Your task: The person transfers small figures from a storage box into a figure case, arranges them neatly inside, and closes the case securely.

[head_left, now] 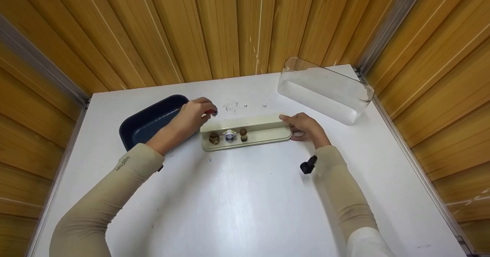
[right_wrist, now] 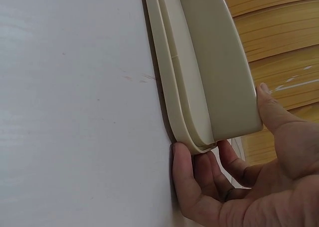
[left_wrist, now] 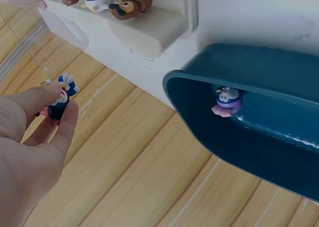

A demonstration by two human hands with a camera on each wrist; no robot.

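Observation:
My left hand [head_left: 187, 117] pinches a small figurine [left_wrist: 61, 103] in red, dark blue and white between thumb and fingers. It is above the gap between the navy basin [head_left: 132, 122] and the left end of a cream stepped display base [head_left: 268, 135]. On the base's lower ledge stand three figurines: a brown one [head_left: 214, 138], a white-and-blue one [head_left: 229, 135] and another brown one [head_left: 243, 134]. My right hand [head_left: 305, 125] grips the base's right end, thumb on the raised back part and fingers at the lower edge. A purple figurine [left_wrist: 229, 101] lies inside the basin.
A clear plastic cover [head_left: 321, 92] stands at the table's back right corner, behind my right hand. Wood-patterned panels [head_left: 229, 31] close off the back and both sides of the white table [head_left: 245, 203]. Small dark marks spot the tabletop behind the base.

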